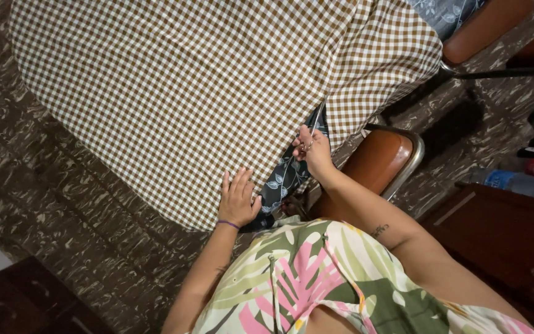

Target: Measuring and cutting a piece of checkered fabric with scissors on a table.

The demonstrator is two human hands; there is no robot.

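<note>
Gingham cloth (186, 93): left hand (237, 201) flat, open on hem; right hand (312, 148) pinches scissors (317, 120), blades pointing up-right.

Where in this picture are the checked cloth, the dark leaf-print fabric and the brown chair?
checked cloth (174, 93): head view, on the middle of its brown-and-white spread.
dark leaf-print fabric (284, 179): head view, on the strip showing between the two hands.
brown chair (381, 162): head view, on its padded seat.
</note>
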